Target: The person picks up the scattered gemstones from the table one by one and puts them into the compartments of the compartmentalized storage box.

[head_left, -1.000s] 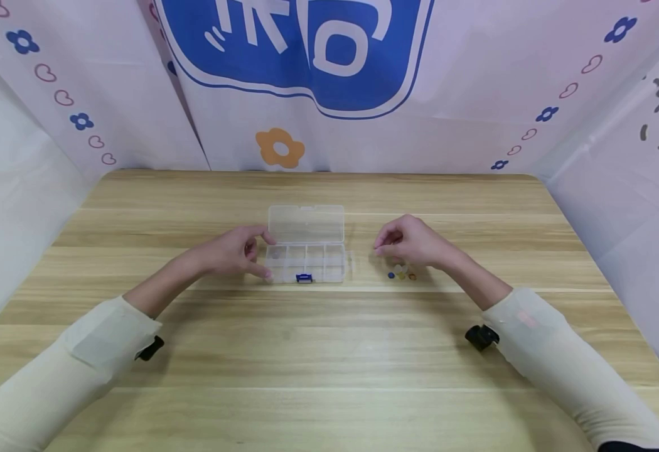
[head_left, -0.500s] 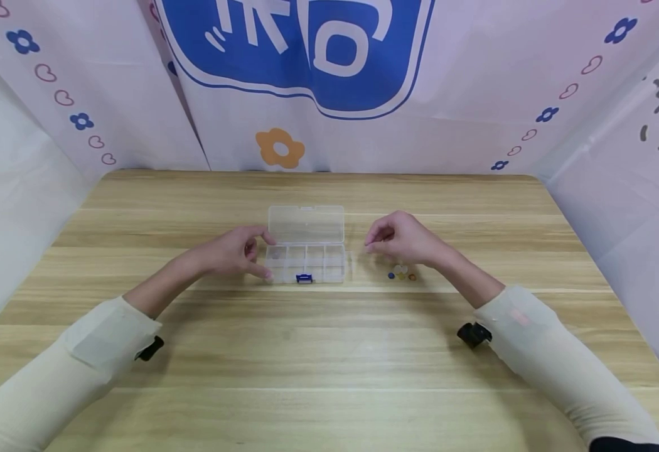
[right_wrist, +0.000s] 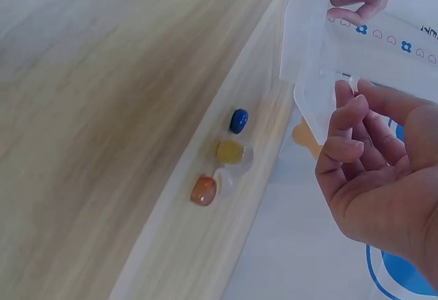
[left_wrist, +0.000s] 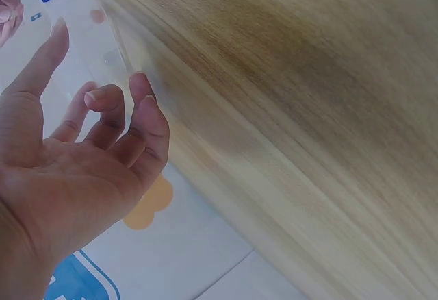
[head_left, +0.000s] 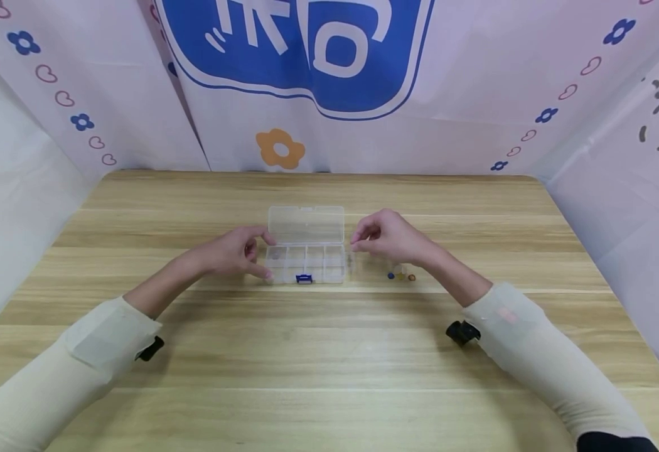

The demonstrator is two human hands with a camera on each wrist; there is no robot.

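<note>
A clear plastic compartment box (head_left: 305, 264) with a blue clasp (head_left: 304, 278) lies on the table, its lid (head_left: 305, 225) folded back. At its left end my left hand (head_left: 232, 252) holds it, thumb at the front corner and index finger near the hinge. My right hand (head_left: 390, 236) hovers just beyond the box's right end. Thumb and index fingertips pinch a small pale, clear-looking piece, mostly hidden by the fingers. Below that hand lie small polished stones: blue (right_wrist: 239, 120), yellow (right_wrist: 230, 151), orange (right_wrist: 203, 190) and whitish (right_wrist: 223, 182).
The wooden table (head_left: 329, 351) reaches back to a printed white cloth (head_left: 448, 132) hanging behind it. A small clear strip (head_left: 350, 262) lies beside the box's right end. Both forearms wear pale sleeves (head_left: 510, 326) with black wrist cameras.
My right hand has moved left from above the stones toward the box, fingertips still pinched. My left hand and the box have stayed in place.
</note>
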